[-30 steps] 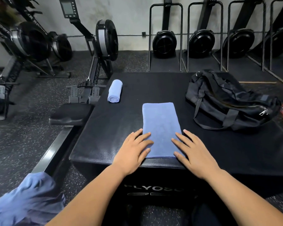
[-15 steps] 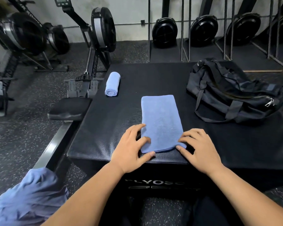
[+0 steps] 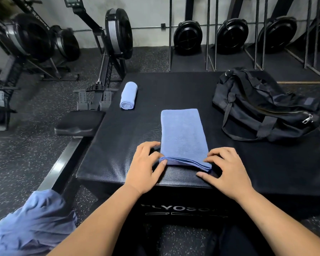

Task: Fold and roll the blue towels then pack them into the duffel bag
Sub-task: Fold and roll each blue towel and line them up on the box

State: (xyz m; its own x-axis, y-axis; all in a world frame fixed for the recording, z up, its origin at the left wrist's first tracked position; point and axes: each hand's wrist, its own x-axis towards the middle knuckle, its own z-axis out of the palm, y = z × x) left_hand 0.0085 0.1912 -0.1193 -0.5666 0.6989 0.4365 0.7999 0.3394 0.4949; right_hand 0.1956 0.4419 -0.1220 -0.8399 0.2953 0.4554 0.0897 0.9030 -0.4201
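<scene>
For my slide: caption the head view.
Left hand and right hand pinch the folded towel; rolled towel, duffel bag nearby.

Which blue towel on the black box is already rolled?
The rolled towel at the far left edge is a tight cylinder; the folded towel in the middle lies flat.

L hand: left hand [image 3: 146, 167] lay flat 1 s ago, fingers straight on near end of flat-folded blue terry towel [image 3: 183, 133]; now fingers curled, thumb tip at hem, pinching near-left corner
R hand: right hand [image 3: 227, 169] same shift; flat then, now fingers bent onto near-right corner, thumb under the hem on black padded plyo box [image 3: 118, 145]
Towel near edge: flush on box top before; now raised a bit, stacked layers showing, shadow beneath
View: head cam tilted down vs 1 s ago; rack tops cut off
</scene>
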